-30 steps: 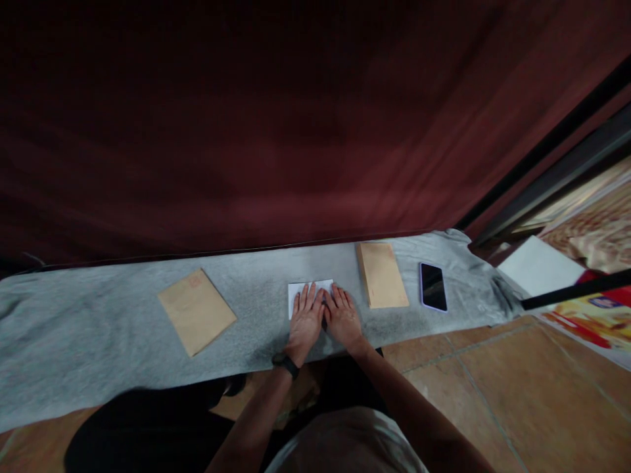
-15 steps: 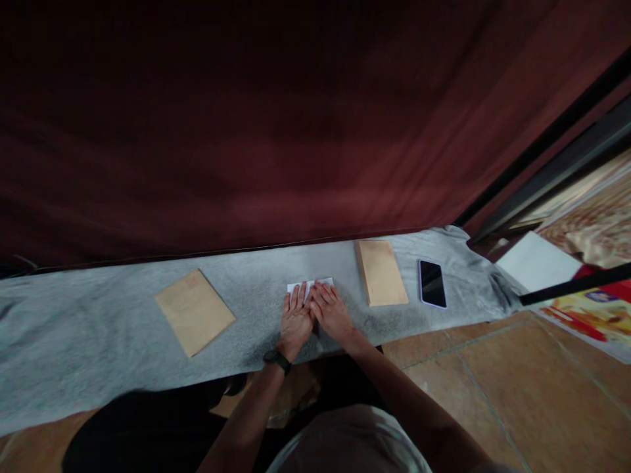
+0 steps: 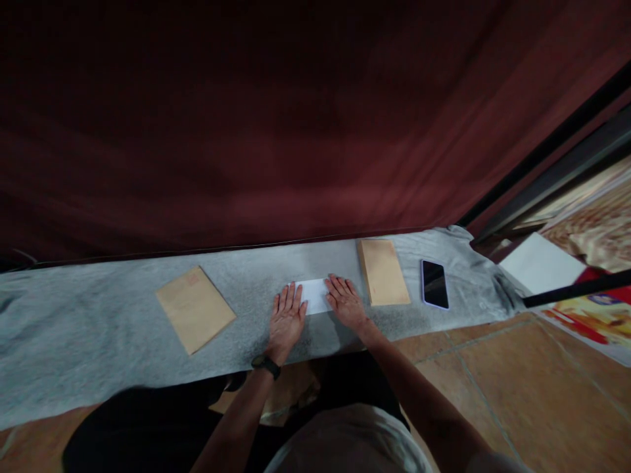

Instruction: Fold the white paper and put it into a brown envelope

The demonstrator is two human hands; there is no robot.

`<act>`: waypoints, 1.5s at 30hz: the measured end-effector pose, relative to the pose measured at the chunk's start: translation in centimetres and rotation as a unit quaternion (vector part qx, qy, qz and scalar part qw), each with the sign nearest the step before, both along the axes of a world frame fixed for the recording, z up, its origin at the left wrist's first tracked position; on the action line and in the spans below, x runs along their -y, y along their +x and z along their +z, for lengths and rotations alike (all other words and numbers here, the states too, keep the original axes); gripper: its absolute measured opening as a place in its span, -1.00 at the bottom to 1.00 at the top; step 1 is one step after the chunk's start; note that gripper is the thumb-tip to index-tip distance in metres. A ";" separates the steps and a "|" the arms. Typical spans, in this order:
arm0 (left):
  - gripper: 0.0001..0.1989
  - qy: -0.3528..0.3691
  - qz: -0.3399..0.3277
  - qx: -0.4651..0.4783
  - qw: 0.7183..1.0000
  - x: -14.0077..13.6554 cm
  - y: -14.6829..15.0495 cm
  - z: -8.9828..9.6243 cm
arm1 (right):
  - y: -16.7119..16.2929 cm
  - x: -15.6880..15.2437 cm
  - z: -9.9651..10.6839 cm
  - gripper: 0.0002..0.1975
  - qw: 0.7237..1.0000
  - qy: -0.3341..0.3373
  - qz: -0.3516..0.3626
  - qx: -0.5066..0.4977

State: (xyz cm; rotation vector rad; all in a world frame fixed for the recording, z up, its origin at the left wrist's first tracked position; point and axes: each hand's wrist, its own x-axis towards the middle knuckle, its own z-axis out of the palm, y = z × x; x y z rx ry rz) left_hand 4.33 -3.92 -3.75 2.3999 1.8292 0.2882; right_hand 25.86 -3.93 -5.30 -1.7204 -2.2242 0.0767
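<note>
One white paper (image 3: 315, 297) lies flat on the grey cloth (image 3: 108, 328), between the envelope (image 3: 196, 310) and the brown stack (image 3: 387, 272). Risk: uneven pressure could skew or crease it; cloth looks soft. Left hand (image 3: 287, 318) and right hand (image 3: 347, 305): flattened, fingers extended, touching its opposite ends, gripping nothing.

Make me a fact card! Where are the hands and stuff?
Left hand: flat, at the left end of the white paper
Right hand: flat, at its right end
White paper: on the gray cloth
Brown envelope: left of the left hand
Thick brown stack: right of the right hand
Phone: dark screen, right of the stack
Watch: left wrist
</note>
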 end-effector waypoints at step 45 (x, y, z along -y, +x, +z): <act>-0.42 0.068 -0.044 0.036 0.996 0.2 -2.7 -1.1 | 0.4 -1.0 1.4 -0.51 0.998 -0.055 -0.002 -0.004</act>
